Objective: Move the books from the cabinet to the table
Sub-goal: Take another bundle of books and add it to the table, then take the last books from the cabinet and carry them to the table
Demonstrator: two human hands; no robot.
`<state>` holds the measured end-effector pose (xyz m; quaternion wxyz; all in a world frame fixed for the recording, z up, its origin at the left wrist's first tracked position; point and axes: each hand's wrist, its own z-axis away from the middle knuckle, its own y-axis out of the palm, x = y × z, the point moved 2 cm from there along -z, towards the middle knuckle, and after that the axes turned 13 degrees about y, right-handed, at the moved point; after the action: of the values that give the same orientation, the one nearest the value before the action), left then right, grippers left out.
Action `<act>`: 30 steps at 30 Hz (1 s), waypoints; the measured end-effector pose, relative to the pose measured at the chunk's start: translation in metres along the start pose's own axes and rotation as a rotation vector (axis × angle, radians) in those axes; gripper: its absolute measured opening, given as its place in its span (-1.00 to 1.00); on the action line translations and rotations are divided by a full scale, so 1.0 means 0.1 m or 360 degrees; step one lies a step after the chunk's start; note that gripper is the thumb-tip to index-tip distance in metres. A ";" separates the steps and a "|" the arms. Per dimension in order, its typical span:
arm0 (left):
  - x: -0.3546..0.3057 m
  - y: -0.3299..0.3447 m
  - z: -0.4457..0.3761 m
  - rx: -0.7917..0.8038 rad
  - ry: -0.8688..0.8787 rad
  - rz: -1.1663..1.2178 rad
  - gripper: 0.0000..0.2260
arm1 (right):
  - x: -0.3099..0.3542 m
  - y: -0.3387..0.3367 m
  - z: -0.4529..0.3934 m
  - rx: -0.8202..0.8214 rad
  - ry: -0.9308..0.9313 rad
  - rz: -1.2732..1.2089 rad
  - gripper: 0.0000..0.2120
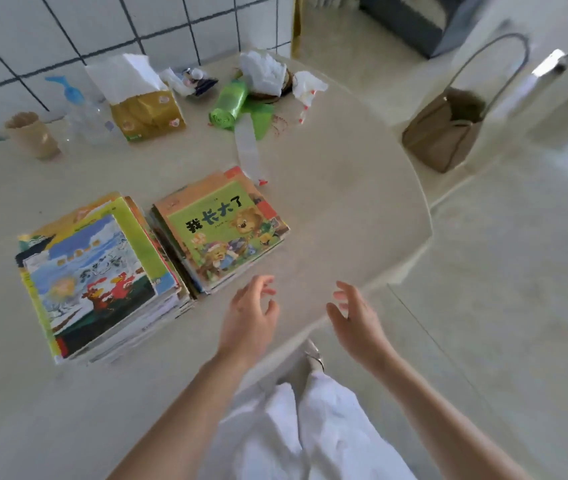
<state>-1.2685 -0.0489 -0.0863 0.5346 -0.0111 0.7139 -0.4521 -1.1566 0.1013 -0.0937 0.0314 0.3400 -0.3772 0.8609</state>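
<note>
Your left hand (pixel 249 315) and right hand (pixel 357 320) hover empty, fingers loosely spread, above the table (pixel 344 202) edge. Two stacks of books lie side by side on it: left stack (pixel 102 275), right stack (pixel 220 230)

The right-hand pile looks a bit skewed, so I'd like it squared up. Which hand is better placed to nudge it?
Left. The left hand hovers open just off the near corner of the bear-cover stack; the right hand is farther out, near the table edge.
</note>
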 end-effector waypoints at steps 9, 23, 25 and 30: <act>-0.43 0.53 0.63 0.0967 0.0398 -0.0072 -0.78 | -1.10 -0.19 1.29 -0.0572 0.0395 -0.0376 -0.72; -1.43 1.81 2.05 0.1890 0.1027 0.0000 -0.79 | -2.87 -0.06 3.58 -0.1051 0.1150 -0.0695 -0.68; -1.60 2.02 2.46 0.1966 0.1114 -0.0004 -0.79 | -3.12 0.02 4.00 -0.1123 0.1217 -0.0769 -0.69; -1.93 2.51 3.57 0.2119 0.1203 0.0028 -0.82 | -3.74 0.13 4.97 -0.1306 0.1345 -0.0907 -0.72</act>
<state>-0.7921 -0.0307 -0.1131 0.1516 0.4744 0.4252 -0.7558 -0.5942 -0.1661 -0.0893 0.5311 0.0195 -0.5253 0.6645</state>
